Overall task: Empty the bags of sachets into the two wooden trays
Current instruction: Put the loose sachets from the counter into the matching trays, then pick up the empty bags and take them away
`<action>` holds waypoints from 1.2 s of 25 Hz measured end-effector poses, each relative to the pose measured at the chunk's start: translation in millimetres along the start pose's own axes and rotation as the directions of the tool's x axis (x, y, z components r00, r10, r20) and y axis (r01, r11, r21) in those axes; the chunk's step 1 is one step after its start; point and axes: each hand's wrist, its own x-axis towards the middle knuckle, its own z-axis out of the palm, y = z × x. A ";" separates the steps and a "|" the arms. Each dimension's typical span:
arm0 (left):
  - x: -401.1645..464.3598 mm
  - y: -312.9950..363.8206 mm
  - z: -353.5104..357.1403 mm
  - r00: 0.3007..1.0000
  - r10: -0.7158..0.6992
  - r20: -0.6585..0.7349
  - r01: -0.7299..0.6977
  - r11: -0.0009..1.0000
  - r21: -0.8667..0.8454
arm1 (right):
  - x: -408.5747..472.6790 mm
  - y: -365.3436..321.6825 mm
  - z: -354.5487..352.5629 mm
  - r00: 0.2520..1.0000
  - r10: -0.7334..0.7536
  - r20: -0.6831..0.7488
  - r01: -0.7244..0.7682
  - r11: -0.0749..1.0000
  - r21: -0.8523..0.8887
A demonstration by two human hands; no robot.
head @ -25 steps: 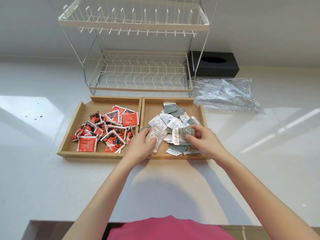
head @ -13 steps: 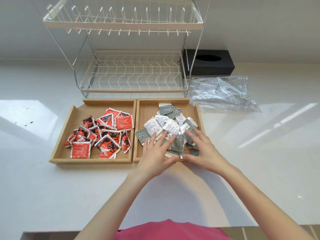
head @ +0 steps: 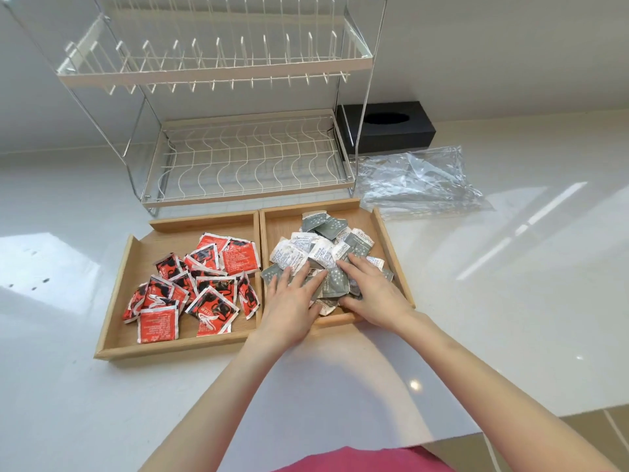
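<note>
Two wooden trays stand side by side on the white counter. The left tray (head: 115,335) holds several red and black sachets (head: 204,277). The right tray (head: 388,240) holds a pile of grey and white sachets (head: 323,243). My left hand (head: 289,308) lies flat, fingers spread, on the near left part of that pile. My right hand (head: 374,291) lies flat on its near right part. Neither hand grips a sachet. Empty clear plastic bags (head: 418,178) lie crumpled on the counter behind the right tray.
A white two-tier wire dish rack (head: 238,158) stands directly behind the trays. A black tissue box (head: 388,131) sits to its right against the wall. The counter's front edge (head: 442,441) runs near my body.
A second ago both hands held grey sachets pinched above the pile. They let them go and now press flat with spread fingers on the pile. The camera has moved closer.
</note>
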 end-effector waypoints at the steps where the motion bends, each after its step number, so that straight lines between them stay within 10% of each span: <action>1: -0.1 0.5 -1.8 1.000 0.003 0.002 -0.003 1.000 -0.013 | -1.4 0.7 -2.0 1.000 -0.006 0.005 0.006 1.000 -0.008; 24: 105.7 184.1 -18.9 0.928 -0.307 -0.212 0.207 0.897 -0.391 | 34.9 159.5 -185.6 0.968 -0.251 0.023 0.249 0.936 -0.247; 27: 127.8 204.3 -19.0 0.902 -0.422 -0.091 0.262 0.702 -0.662 | 60.2 175.1 -200.5 0.967 -0.256 0.018 0.252 0.934 -0.255; 30: 151.0 218.0 -15.2 0.846 -0.506 0.170 0.335 0.257 -0.906 | 96.6 191.3 -212.9 0.974 -0.226 -0.006 0.219 0.951 -0.219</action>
